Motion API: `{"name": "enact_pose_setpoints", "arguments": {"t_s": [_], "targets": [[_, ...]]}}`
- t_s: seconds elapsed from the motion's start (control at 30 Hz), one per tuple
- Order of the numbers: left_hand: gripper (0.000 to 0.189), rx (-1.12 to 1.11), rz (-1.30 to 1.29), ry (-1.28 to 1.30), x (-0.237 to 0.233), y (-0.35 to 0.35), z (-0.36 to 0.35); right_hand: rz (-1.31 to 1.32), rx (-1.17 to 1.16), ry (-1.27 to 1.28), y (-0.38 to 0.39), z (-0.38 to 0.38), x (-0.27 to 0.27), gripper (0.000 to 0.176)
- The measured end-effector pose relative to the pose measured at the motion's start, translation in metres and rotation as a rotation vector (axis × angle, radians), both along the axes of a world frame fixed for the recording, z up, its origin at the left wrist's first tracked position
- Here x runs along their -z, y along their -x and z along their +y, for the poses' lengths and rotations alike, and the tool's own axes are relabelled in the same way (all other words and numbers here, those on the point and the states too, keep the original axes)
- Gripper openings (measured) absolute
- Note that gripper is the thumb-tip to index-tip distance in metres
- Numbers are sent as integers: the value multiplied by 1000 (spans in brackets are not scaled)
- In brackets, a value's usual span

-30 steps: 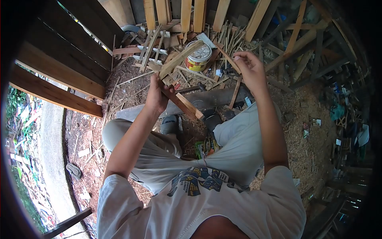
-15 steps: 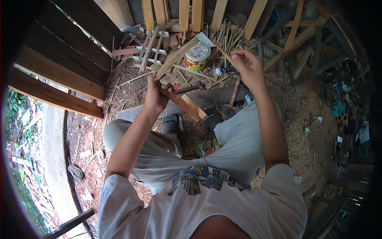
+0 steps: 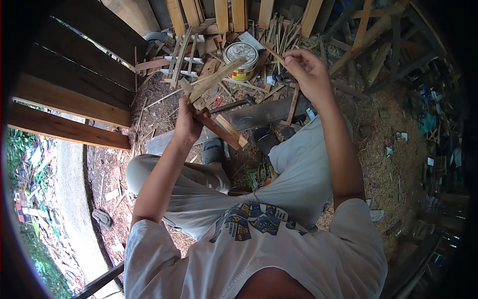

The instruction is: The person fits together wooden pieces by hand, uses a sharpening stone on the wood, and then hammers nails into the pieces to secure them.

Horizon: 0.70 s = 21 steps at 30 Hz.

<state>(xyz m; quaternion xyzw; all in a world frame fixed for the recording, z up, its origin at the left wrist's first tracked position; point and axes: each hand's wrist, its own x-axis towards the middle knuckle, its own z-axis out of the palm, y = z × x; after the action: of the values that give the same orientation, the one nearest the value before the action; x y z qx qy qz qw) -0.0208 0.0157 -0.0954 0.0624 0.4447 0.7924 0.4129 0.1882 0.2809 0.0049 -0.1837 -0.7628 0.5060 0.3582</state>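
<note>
My left hand [image 3: 189, 122] is closed round several pieces of wood held together in a V shape. One pale, rough piece of wood [image 3: 216, 79] points up and to the right, its far end overlapping the view of the bucket. Darker reddish wood [image 3: 219, 133] slants down to the right from the same grip, with a lighter strip [image 3: 231, 128] beside it. Whether these pieces are joined is hidden by my fingers. Between the thumb and fingers of my right hand [image 3: 311, 74] is a thin wooden stick [image 3: 275, 54], pointing up and left.
A paint bucket [image 3: 242, 55] with a crusted lid stands ahead among wood scraps. A dark plank [image 3: 269, 112] lies across the ground before my sandalled feet [image 3: 214, 151]. Upright boards [image 3: 221, 15] line the back, a slatted wall [image 3: 74, 94] is at left, and piled timber [image 3: 378, 45] at right.
The wood in my left hand has shifted slightly left and down, and its pale upper end now overlaps the bucket. My right hand has moved slightly up and left with the stick. The view has shifted slightly.
</note>
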Motion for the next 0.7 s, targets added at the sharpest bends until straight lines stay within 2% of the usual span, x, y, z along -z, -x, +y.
{"name": "enact_pose_setpoints", "arguments": {"t_s": [0.33,0.7], "targets": [[41,50,-184,-18,-11,1,-5,46,-13,-1,-5,1,-2,20],[41,80,-176,-21,-8,3,-7,34,-28,49,-5,2,-1,20]]}}
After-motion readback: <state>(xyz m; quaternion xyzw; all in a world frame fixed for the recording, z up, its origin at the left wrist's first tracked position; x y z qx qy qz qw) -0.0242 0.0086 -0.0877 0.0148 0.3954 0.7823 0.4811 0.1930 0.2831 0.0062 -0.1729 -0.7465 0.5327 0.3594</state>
